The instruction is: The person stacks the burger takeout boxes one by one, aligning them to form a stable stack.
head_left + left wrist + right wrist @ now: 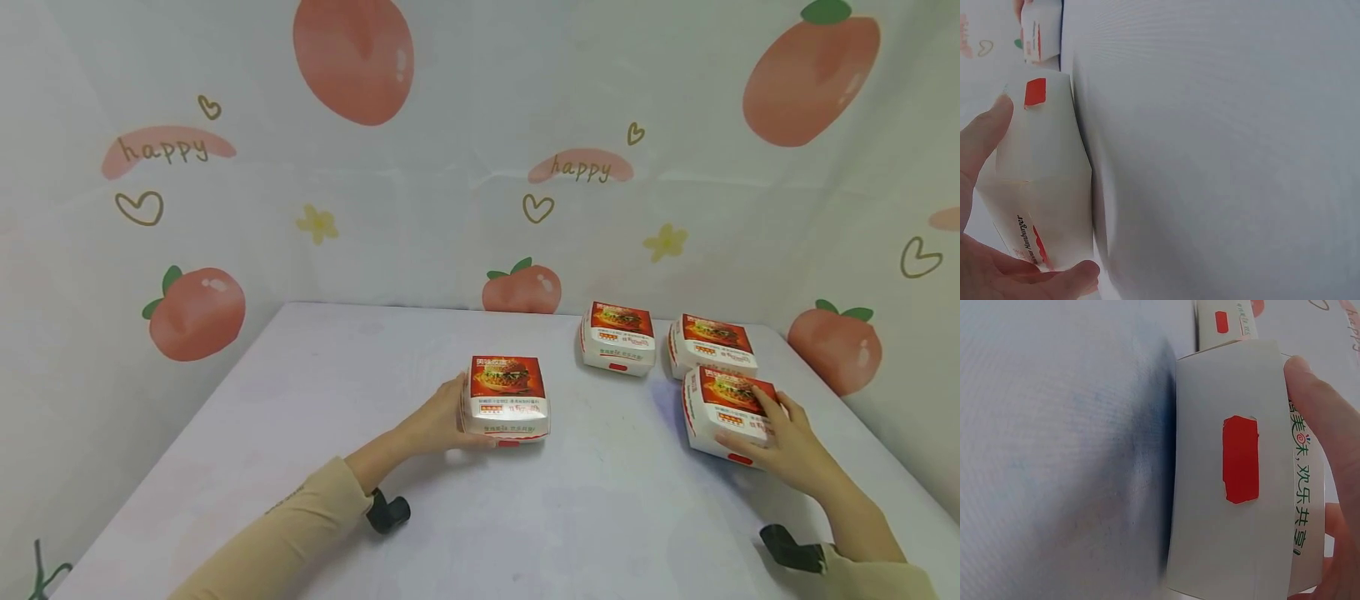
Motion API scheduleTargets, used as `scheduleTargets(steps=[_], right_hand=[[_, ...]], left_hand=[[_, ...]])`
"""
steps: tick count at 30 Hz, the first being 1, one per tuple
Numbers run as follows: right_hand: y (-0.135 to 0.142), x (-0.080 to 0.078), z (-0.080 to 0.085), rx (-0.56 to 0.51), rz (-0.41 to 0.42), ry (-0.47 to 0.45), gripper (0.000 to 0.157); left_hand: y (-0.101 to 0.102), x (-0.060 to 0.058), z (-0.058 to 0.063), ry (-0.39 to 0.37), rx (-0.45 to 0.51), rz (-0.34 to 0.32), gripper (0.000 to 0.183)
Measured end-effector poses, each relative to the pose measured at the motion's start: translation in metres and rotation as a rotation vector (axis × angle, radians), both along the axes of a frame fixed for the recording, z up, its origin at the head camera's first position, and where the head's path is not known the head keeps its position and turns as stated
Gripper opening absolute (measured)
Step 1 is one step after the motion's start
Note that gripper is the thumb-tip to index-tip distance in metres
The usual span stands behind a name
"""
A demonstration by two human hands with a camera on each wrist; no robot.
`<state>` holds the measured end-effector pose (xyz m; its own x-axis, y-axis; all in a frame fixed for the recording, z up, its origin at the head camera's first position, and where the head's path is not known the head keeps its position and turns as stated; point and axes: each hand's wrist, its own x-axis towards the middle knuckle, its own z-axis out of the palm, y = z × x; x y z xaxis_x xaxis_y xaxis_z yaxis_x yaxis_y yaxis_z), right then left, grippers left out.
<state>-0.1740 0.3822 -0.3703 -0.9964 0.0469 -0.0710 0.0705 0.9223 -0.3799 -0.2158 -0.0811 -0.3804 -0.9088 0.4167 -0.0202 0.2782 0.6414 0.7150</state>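
My left hand (441, 418) grips a white and red hamburger box (506, 398) from its left side, near the middle of the table. In the left wrist view the thumb lies along the face with the red tab, and fingertips (1085, 275) curl at the printed side. On the right, my right hand (797, 446) holds a second hamburger box (723, 408), thumb at the front edge and fingers over the top and far side. The right wrist view shows this box's red tab (1240, 459) close up. Both lids bear a burger picture.
Another hamburger box (617, 337) stands at the back of the table (315, 358). A further hamburger box (712, 343) sits right behind the one in my right hand, partly overlapped by it. A fruit-printed cloth (420, 183) hangs behind the table.
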Motion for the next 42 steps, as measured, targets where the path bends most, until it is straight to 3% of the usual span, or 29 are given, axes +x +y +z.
scheduleTargets(steps=[20, 31, 42], right_hand=[[-0.006, 0.002, 0.006, 0.007, -0.031, 0.019, 0.106], [-0.012, 0.002, 0.015, 0.026, -0.039, 0.081, 0.106], [-0.026, 0.002, 0.025, 0.014, 0.006, 0.118, 0.105]], left_hand=[[-0.001, 0.0, -0.002, -0.017, 0.014, 0.001, 0.106], [-0.001, 0.0, -0.001, -0.03, 0.005, 0.01, 0.106], [-0.001, 0.002, -0.001, -0.02, 0.001, 0.011, 0.107]])
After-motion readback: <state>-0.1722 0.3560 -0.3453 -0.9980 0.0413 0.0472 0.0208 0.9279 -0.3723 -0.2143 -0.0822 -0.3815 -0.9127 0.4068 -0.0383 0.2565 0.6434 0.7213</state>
